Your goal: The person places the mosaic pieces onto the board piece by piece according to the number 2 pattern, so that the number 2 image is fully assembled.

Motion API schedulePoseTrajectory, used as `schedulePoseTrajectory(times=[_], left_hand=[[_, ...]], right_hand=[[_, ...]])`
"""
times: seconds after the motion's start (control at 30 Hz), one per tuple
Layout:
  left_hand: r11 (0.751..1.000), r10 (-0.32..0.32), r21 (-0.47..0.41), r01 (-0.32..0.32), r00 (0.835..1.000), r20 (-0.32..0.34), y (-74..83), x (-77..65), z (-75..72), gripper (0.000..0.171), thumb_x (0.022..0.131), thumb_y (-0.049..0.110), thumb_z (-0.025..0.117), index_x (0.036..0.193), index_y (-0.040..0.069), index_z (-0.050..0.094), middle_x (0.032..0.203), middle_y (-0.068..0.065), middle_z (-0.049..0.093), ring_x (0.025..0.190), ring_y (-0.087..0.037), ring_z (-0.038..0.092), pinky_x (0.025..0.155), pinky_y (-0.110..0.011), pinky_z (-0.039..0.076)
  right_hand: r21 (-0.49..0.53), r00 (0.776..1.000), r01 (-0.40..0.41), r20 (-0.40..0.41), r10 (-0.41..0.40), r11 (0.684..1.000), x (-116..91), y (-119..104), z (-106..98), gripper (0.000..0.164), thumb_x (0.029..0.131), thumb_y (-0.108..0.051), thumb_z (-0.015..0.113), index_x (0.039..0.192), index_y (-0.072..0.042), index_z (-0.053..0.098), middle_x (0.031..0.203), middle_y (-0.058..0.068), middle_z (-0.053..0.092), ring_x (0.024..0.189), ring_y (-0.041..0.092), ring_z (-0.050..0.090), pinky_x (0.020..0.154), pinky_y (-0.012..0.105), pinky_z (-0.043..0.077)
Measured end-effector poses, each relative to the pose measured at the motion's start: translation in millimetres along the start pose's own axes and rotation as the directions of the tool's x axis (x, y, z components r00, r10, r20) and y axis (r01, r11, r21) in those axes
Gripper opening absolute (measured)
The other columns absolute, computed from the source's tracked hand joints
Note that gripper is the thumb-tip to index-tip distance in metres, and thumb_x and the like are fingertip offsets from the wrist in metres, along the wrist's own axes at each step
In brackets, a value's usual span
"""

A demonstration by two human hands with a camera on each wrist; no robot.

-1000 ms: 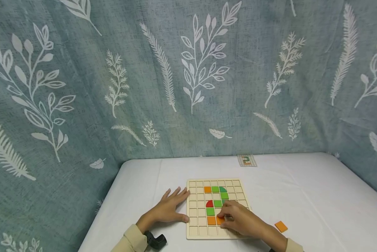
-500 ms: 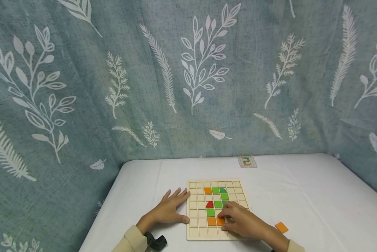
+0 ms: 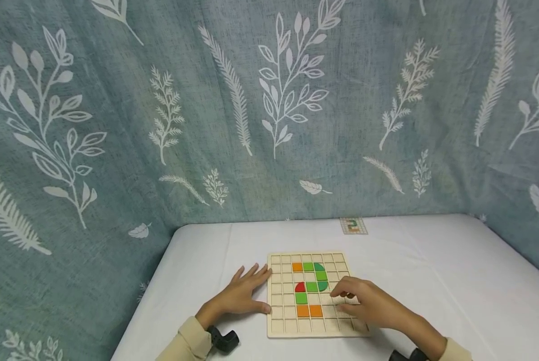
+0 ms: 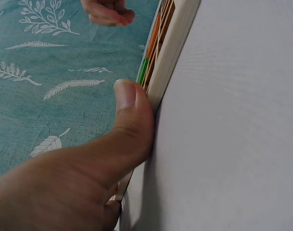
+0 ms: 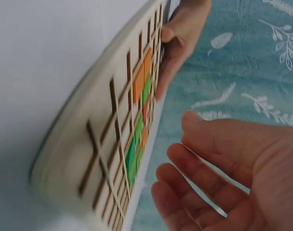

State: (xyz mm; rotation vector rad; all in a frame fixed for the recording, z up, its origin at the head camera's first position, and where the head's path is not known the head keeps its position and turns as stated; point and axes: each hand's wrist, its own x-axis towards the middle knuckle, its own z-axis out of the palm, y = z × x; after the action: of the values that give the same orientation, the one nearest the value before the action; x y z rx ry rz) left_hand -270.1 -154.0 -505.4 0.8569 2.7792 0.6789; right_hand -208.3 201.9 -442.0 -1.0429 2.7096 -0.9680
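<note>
A pale wooden grid board (image 3: 282, 328) lies on the table. Flat colored tiles sit in its cells: orange squares (image 3: 303, 311) in the near row, green squares (image 3: 301, 298), a red quarter-round (image 3: 300, 287) and teal-green rounded tiles (image 3: 323, 286). My left hand (image 3: 241, 295) is spread along the board's left edge, thumb and fingertips touching its rim; the left wrist view shows the thumb (image 4: 129, 115) against the side. Over the right part of the board hovers my right hand (image 3: 364, 303), fingers loosely bent and nothing between them, as the right wrist view confirms.
A small card (image 3: 353, 226) with a colored grid pattern lies at the table's far edge. White cloth (image 3: 432, 271) covers the table, and a leaf-patterned teal curtain (image 3: 251, 125) hangs behind and at the sides. Black wrist devices (image 3: 224, 342) sit at both cuffs.
My right hand has let go of the near-row orange tile and moved right, uncovering the teal tile. The loose orange square at right is now hidden behind the right arm. The left hand stays.
</note>
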Motion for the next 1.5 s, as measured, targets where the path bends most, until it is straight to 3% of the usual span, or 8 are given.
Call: schedulePoseTrajectory(times=[0.23, 0.5, 0.77, 0.97, 1.07, 1.2, 1.33, 1.5], left_hand=[[1.0, -0.006, 0.003, 0.006, 1.0, -0.003, -2.4, -3.1, -4.5, 0.105, 0.077, 0.066, 0.073, 0.158, 0.017, 0.03, 0.166, -0.004, 0.024, 0.156, -0.033, 0.015, 0.124, -0.061, 0.002], [1.0, 0.006, 0.011, -0.006, 1.0, -0.001, -0.3, 4.3, 0.9, 0.107, 0.075, 0.069, 0.072, 0.159, 0.018, 0.03, 0.166, -0.003, 0.024, 0.156, -0.032, 0.015, 0.124, -0.061, 0.002], [1.0, 0.007, 0.008, -0.007, 1.0, -0.003, -0.2, 6.3, 1.2, 0.107, 0.075, 0.07, 0.071, 0.159, 0.018, 0.03, 0.166, -0.003, 0.023, 0.156, -0.032, 0.015, 0.124, -0.06, 0.002], [1.0, -0.001, 0.001, 0.001, 1.0, -0.003, -1.1, 5.7, 1.7, 0.108, 0.074, 0.071, 0.071, 0.159, 0.018, 0.03, 0.166, -0.003, 0.023, 0.156, -0.032, 0.015, 0.124, -0.061, 0.002], [1.0, -0.004, -0.005, 0.004, 1.0, -0.004, -1.2, 3.8, 0.9, 0.108, 0.074, 0.07, 0.071, 0.159, 0.018, 0.03, 0.166, -0.003, 0.023, 0.156, -0.032, 0.015, 0.124, -0.061, 0.001], [1.0, -0.003, -0.013, 0.002, 1.0, -0.005, -0.4, 2.1, -0.5, 0.107, 0.075, 0.068, 0.072, 0.158, 0.017, 0.03, 0.166, -0.004, 0.024, 0.156, -0.032, 0.015, 0.124, -0.061, 0.001], [1.0, 0.006, -0.022, -0.006, 1.0, 0.003, 0.2, 2.4, 0.6, 0.106, 0.075, 0.067, 0.073, 0.158, 0.017, 0.03, 0.166, -0.003, 0.023, 0.156, -0.032, 0.015, 0.124, -0.061, 0.001], [1.0, 0.003, -0.012, -0.003, 1.0, 0.003, 0.3, 3.6, -0.5, 0.106, 0.075, 0.067, 0.073, 0.159, 0.018, 0.03, 0.166, -0.003, 0.023, 0.156, -0.032, 0.014, 0.124, -0.06, 0.001]], right_hand=[[-0.053, 0.999, 0.04, -0.02, -0.041, 0.998, -28, 19, -25, 0.018, 0.091, -0.013, 0.072, 0.108, -0.013, 0.069, 0.107, 0.002, 0.069, 0.093, 0.012, 0.066, 0.077, 0.026, 0.058], [-0.045, 0.998, -0.04, 0.04, 0.042, 0.998, -74, 53, -53, 0.02, 0.094, -0.025, 0.069, 0.111, -0.015, 0.067, 0.108, 0.001, 0.068, 0.091, 0.001, 0.062, 0.069, 0.023, 0.054], [0.003, 0.999, -0.048, 0.001, 0.048, 0.999, -105, 85, -59, 0.026, 0.092, -0.022, 0.072, 0.113, -0.007, 0.068, 0.106, 0.001, 0.069, 0.089, -0.002, 0.06, 0.067, 0.022, 0.055], [0.001, 0.994, -0.107, 0.006, 0.107, 0.994, -110, 96, -53, 0.031, 0.089, -0.028, 0.074, 0.113, -0.009, 0.068, 0.107, 0.0, 0.068, 0.091, -0.008, 0.056, 0.067, 0.021, 0.054], [-0.002, 0.996, -0.089, 0.006, 0.089, 0.996, -106, 97, -49, 0.032, 0.089, -0.028, 0.074, 0.114, -0.008, 0.068, 0.108, 0.0, 0.069, 0.091, -0.009, 0.056, 0.067, 0.021, 0.053], [-0.029, 0.999, 0.021, -0.039, -0.022, 0.999, -103, 101, -41, 0.029, 0.089, -0.021, 0.075, 0.115, -0.009, 0.068, 0.11, -0.002, 0.069, 0.095, -0.008, 0.056, 0.068, 0.019, 0.053], [-0.058, 0.989, 0.125, -0.072, -0.129, 0.99, -105, 104, -34, 0.031, 0.087, -0.014, 0.076, 0.117, -0.011, 0.069, 0.112, -0.004, 0.069, 0.1, -0.007, 0.057, 0.069, 0.019, 0.054], [-0.093, 0.977, 0.18, -0.094, -0.189, 0.979, -104, 105, -32, 0.034, 0.085, -0.007, 0.077, 0.118, -0.01, 0.071, 0.108, -0.005, 0.067, 0.098, -0.005, 0.057, 0.069, 0.018, 0.053]])
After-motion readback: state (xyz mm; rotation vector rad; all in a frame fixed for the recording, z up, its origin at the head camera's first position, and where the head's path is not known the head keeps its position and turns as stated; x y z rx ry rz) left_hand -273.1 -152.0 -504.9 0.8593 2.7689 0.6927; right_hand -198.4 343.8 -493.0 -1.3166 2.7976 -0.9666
